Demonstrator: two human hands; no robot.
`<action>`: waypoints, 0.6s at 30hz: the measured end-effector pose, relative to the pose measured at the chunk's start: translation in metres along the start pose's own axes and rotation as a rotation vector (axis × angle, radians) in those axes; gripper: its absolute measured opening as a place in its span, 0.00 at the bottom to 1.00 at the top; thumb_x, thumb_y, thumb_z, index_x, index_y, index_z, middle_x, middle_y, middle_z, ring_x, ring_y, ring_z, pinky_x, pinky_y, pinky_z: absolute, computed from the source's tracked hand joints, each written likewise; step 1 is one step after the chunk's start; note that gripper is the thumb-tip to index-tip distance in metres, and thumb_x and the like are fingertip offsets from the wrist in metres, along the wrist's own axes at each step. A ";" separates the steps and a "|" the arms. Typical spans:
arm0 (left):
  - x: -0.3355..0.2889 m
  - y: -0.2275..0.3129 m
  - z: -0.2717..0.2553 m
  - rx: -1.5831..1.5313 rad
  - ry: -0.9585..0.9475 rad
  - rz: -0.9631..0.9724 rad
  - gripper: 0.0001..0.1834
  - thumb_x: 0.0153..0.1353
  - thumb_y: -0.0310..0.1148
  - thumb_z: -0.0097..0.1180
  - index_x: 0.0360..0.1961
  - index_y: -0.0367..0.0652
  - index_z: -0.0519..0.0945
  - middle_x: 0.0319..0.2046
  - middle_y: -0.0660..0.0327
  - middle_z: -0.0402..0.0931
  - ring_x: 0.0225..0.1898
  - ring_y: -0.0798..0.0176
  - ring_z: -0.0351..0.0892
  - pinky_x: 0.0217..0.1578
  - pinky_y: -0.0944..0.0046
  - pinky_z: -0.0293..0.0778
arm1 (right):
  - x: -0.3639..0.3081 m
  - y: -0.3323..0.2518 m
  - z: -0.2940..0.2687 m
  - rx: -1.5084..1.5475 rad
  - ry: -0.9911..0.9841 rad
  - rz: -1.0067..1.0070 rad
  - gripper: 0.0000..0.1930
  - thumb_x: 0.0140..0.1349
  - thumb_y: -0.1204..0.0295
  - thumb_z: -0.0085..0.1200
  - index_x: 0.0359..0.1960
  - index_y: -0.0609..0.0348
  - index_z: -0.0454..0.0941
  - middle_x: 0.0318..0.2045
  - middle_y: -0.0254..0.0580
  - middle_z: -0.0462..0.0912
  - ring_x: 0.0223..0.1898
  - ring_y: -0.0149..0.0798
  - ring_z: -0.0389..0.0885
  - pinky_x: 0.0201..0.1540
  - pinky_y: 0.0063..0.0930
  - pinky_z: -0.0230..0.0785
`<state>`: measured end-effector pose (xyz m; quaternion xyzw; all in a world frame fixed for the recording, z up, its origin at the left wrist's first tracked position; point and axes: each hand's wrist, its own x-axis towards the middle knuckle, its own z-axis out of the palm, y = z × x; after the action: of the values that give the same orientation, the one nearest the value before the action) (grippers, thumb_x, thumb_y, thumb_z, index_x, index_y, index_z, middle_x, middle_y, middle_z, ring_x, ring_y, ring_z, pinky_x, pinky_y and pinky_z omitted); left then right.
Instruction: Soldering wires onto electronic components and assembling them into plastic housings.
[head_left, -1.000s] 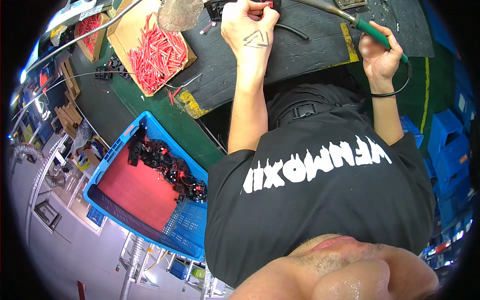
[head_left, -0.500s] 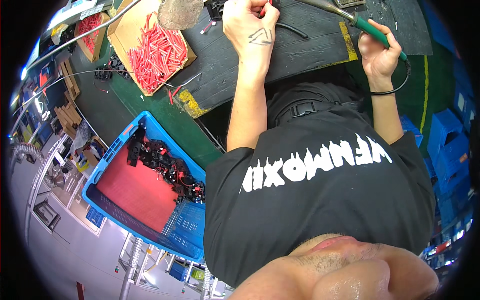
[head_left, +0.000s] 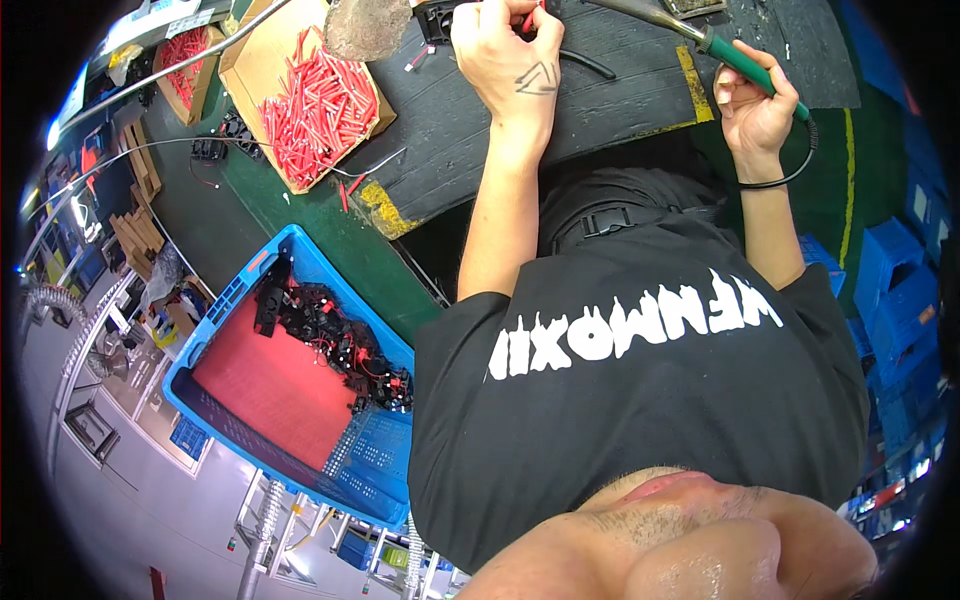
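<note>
At the top of the view, my left hand [head_left: 508, 65] is closed in a pinch over the workbench. A small red piece [head_left: 532, 18] shows between its fingertips; its far end is hidden. Beside that hand lies a black plastic part [head_left: 437, 22], partly cut off by the upper edge. A short black cable [head_left: 588, 64] sticks out on the hand's other side. My right hand [head_left: 757, 112] grips the green handle of a soldering iron [head_left: 741, 62]. Its metal shaft points up and left towards my left hand, and the tip is out of view.
A cardboard box [head_left: 381, 115] full of red tubes [head_left: 315, 110] stands left of my left hand, beside a stone-like disc [head_left: 365, 28]. Lower left is a blue crate [head_left: 187, 350] with black wired parts [head_left: 335, 335]. The iron's cord [head_left: 812, 160] loops around my right wrist.
My left hand has shifted slightly down and to the right, still pinching the red piece. The soldering iron and my right hand have hardly moved.
</note>
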<state>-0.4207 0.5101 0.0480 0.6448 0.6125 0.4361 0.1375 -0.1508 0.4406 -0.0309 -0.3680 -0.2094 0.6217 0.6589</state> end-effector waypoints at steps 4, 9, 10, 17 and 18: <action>-0.002 -0.005 -0.002 -0.013 -0.001 0.008 0.05 0.53 0.24 0.66 0.28 0.37 0.81 0.25 0.53 0.74 0.27 0.54 0.76 0.32 0.58 0.73 | 0.001 0.000 0.004 0.006 0.003 0.014 0.26 0.73 0.58 0.33 0.52 0.67 0.79 0.28 0.48 0.81 0.25 0.38 0.75 0.22 0.25 0.64; -0.006 -0.002 -0.031 -0.045 -0.038 0.059 0.11 0.55 0.25 0.68 0.40 0.38 0.83 0.35 0.57 0.80 0.33 0.63 0.79 0.34 0.67 0.76 | 0.000 -0.002 0.013 0.047 0.002 0.060 0.27 0.72 0.56 0.35 0.52 0.67 0.79 0.28 0.49 0.81 0.24 0.38 0.74 0.23 0.27 0.64; -0.018 -0.015 -0.039 -0.055 -0.043 0.034 0.11 0.52 0.25 0.65 0.39 0.40 0.82 0.35 0.56 0.80 0.37 0.56 0.79 0.40 0.61 0.76 | -0.001 -0.002 0.009 0.046 0.030 0.067 0.27 0.71 0.56 0.36 0.52 0.67 0.79 0.28 0.49 0.82 0.24 0.39 0.74 0.23 0.27 0.65; -0.051 -0.078 -0.177 0.639 -0.225 0.132 0.10 0.52 0.27 0.64 0.37 0.45 0.84 0.37 0.59 0.82 0.43 0.52 0.79 0.47 0.54 0.71 | -0.001 -0.009 0.006 0.106 -0.032 0.089 0.27 0.71 0.55 0.37 0.52 0.67 0.81 0.28 0.51 0.81 0.23 0.40 0.74 0.25 0.26 0.66; -0.054 -0.083 -0.189 0.670 -0.298 0.111 0.09 0.53 0.29 0.66 0.37 0.46 0.84 0.37 0.60 0.82 0.43 0.53 0.79 0.47 0.54 0.71 | 0.000 -0.010 0.007 0.088 -0.027 0.090 0.27 0.71 0.56 0.37 0.52 0.67 0.80 0.28 0.51 0.81 0.23 0.40 0.73 0.25 0.26 0.66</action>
<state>-0.6077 0.4106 0.0773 0.7427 0.6586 0.1195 -0.0176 -0.1490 0.4427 -0.0189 -0.3393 -0.1741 0.6642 0.6430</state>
